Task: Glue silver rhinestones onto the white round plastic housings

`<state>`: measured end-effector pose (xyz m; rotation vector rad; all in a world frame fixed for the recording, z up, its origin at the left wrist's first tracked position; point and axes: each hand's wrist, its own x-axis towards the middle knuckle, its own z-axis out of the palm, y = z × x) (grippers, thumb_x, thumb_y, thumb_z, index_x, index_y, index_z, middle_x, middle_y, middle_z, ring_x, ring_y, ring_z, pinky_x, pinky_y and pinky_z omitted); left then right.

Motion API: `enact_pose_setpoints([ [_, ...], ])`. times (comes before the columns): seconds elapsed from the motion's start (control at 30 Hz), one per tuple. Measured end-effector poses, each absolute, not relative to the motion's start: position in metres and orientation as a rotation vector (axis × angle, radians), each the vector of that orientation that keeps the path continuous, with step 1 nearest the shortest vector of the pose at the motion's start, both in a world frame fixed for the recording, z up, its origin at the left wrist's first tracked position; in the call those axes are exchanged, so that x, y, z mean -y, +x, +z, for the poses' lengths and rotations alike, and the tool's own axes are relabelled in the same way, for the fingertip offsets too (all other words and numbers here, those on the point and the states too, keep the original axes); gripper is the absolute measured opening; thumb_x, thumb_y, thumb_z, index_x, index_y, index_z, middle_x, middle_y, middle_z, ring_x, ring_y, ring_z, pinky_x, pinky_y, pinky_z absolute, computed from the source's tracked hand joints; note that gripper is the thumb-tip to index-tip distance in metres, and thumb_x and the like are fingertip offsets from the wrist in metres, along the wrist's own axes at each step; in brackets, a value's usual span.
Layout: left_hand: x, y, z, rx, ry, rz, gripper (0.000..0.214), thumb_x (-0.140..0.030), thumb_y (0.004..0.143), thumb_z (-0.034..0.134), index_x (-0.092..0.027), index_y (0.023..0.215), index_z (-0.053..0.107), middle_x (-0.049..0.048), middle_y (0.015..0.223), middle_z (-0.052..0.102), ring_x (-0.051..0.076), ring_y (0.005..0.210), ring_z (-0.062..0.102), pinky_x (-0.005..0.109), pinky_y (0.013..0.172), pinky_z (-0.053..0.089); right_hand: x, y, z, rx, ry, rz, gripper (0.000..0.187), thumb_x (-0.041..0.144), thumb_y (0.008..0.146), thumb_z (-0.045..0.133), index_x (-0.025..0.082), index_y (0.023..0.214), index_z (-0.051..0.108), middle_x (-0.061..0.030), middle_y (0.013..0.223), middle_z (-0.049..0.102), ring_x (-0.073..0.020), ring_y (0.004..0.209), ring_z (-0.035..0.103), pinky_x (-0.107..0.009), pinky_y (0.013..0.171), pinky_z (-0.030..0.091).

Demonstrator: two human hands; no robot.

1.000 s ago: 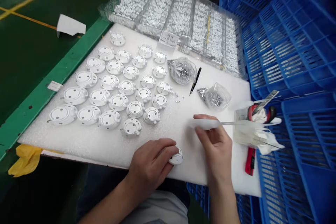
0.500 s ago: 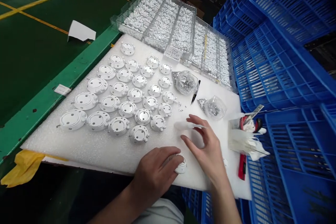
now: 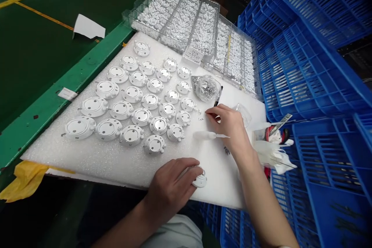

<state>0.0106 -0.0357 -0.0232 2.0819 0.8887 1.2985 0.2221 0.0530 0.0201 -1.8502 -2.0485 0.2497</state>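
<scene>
Your left hand (image 3: 171, 186) pinched the little white cap (image 3: 201, 180) by its rim; it looked light and hard. Your right hand (image 3: 229, 124) curled its fingers near the tiny metal bits (image 3: 200, 113); I could not tell if it held one.

Blue crates (image 3: 305, 69) are standing stacked along the right of the foam sheet (image 3: 116, 162). Two clear trays (image 3: 186, 19) of white pieces are sitting at its far edge, one bearing a label (image 3: 193, 55). A paper scrap (image 3: 88, 28) is lying on the green floor (image 3: 35, 46); a yellow rag (image 3: 20, 182) is hanging off the desk's (image 3: 58, 112) left corner.
</scene>
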Motion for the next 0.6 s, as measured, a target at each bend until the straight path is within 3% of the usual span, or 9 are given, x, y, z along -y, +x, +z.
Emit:
enact_pose_setpoints([
  [0.2,0.035,0.010,-0.025,-0.856,2.003,1.322,0.021,-0.003,0.092,0.061,-0.018,0.105,0.065,0.0080,0.096,0.078,0.019,0.089,0.077,0.026,0.078,0.065,-0.055,0.223,0.020,2.103,-1.887,0.266,0.015,0.008,0.084,0.056,0.019,0.084,0.067,-0.0030,0.082,0.062,-0.0161,0.070,0.059,-0.031,0.070,0.046],
  [0.33,0.035,0.011,-0.026,-0.851,2.024,1.314,0.020,-0.002,0.091,0.063,-0.017,0.103,0.066,0.0087,0.096,0.078,0.020,0.088,0.077,0.027,0.078,0.065,-0.048,0.223,0.024,2.082,-1.891,0.241,0.013,0.011,0.089,0.053,0.019,0.088,0.062,-0.0048,0.087,0.060,-0.0167,0.070,0.055,-0.032,0.070,0.044],
  [0.5,0.034,0.009,-0.025,-0.787,1.992,1.301,0.020,0.000,0.090,0.063,-0.013,0.104,0.070,0.0116,0.097,0.078,0.019,0.089,0.076,0.026,0.079,0.065,0.010,0.222,0.053,1.808,-1.779,0.145,0.006,0.023,0.097,0.058,0.022,0.093,0.062,-0.0020,0.090,0.061,-0.0166,0.080,0.056,-0.031,0.073,0.044],
  [0.6,0.033,0.006,-0.022,-0.704,1.878,1.238,0.026,0.001,0.090,0.064,-0.014,0.109,0.073,0.0117,0.104,0.078,0.018,0.094,0.076,0.024,0.084,0.063,0.057,0.214,0.056,1.557,-1.752,0.347,0.006,0.022,0.098,0.061,0.024,0.093,0.063,-0.0002,0.090,0.060,-0.0145,0.084,0.058,-0.028,0.073,0.045],
])
